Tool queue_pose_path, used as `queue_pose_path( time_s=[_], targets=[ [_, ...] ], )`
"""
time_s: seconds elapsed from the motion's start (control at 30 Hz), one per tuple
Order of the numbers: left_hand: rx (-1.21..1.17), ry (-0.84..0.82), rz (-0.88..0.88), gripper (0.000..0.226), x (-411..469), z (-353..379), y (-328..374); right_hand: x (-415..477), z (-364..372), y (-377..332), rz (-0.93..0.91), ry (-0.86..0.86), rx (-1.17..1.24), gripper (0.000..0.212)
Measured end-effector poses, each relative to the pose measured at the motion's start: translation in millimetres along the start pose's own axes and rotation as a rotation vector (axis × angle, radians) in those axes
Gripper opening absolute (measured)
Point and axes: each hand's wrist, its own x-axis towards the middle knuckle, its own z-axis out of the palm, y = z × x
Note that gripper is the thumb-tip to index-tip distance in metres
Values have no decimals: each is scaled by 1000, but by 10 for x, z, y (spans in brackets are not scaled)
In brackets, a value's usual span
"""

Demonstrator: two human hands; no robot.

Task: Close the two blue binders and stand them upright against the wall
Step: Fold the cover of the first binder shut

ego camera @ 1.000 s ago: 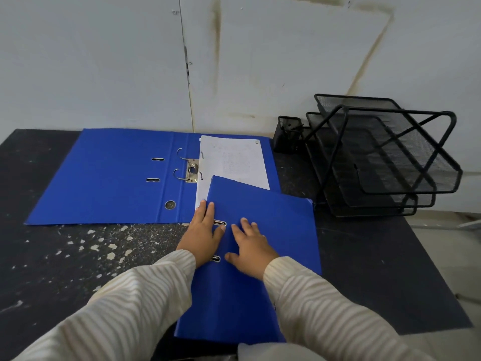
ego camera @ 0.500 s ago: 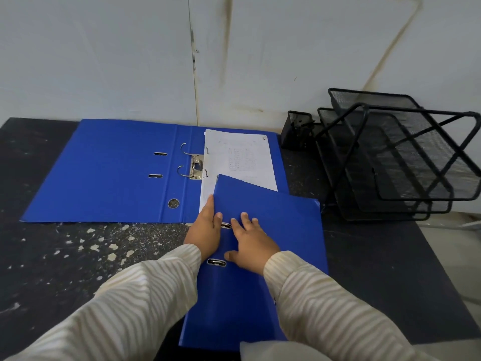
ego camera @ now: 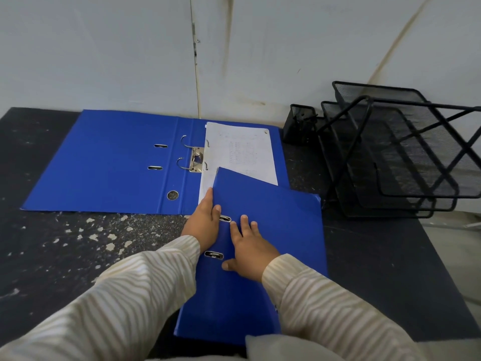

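One blue binder lies open and flat at the back of the table, its far edge near the wall. White paper sits on its right half beside the metal rings. A second blue binder lies closed in front, and its far corner overlaps the paper. My left hand grips the closed binder's left spine edge, thumb on the cover by the upper slot. My right hand rests flat on the cover with fingers spread.
A black mesh letter tray with stacked tiers stands at the right, a small black mesh cup beside it against the wall. The dark table has pale flecks at the left. Its right edge runs just past the tray.
My left hand has slid a little further along the closed binder's spine edge toward its far corner. The right hand stays flat on the cover. Both binders lie where they were.
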Motion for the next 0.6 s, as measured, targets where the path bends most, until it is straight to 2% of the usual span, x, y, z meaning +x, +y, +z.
queue_pose_path(
  time_s=[0.27,0.43,0.6],
  targets=[
    [4,16,-7,54,-4,28,7,46,-18,59,-17,6,-29,97],
    [26,18,-24,55,-2,14,-10,178,-230,102,-42,77,92,82],
    [40,17,-33,55,-1,9,-8,293,-286,77,-33,81,45,85]
  ],
)
